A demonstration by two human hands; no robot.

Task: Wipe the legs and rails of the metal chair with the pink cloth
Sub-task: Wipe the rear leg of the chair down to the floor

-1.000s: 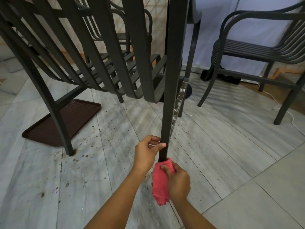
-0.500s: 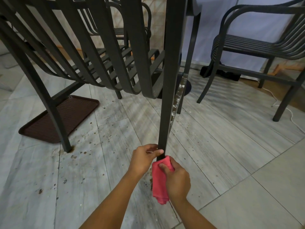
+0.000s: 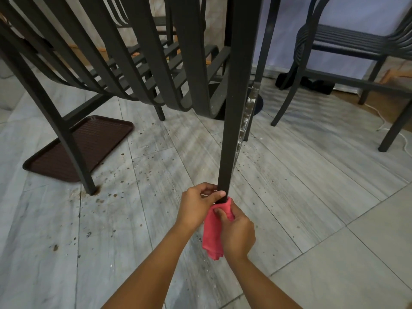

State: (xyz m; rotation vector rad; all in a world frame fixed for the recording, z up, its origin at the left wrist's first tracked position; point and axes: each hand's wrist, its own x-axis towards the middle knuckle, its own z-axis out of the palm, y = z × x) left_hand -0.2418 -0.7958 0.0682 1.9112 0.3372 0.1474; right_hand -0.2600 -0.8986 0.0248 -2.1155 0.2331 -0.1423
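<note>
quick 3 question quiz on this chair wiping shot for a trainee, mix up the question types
1. True or false: the right hand grips the pink cloth against the chair leg.
2. What does the left hand hold? A) the brown tray B) the chair leg C) the white cable
3. Fill in: the brown tray lies on the ____, under the chair.

Key: 1 true; 2 B; 3 floor.

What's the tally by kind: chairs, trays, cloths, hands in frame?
Metal chairs: 3 (near chair being wiped, right chair, chair behind, partly hidden)
Brown tray: 1
Pink cloth: 1
Hands: 2 (left hand grips the leg, right hand holds the cloth)
Total: 7
</note>
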